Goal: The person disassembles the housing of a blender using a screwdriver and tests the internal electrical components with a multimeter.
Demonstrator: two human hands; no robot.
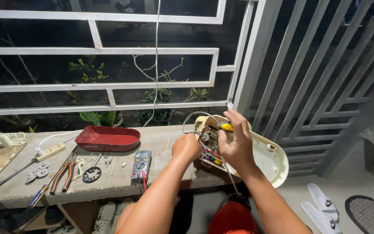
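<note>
White window bars back a concrete ledge point(109, 182) at night. At its three o'clock end, a cream appliance housing point(273, 158) lies opened, circuit board and coloured wires bared. It is steadied by the left hand point(187, 148), fingers curled shut against it, while a yellow-handled screwdriver point(226, 126) is pinched by the right hand point(237, 145). A multimeter point(141, 164) waits at nine o'clock of the housing.

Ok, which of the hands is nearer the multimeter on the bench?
Left. The left hand is a fist on the cream appliance base, just right of the multimeter. The right hand grips a yellow-handled screwdriver farther right, beyond the left.
</note>
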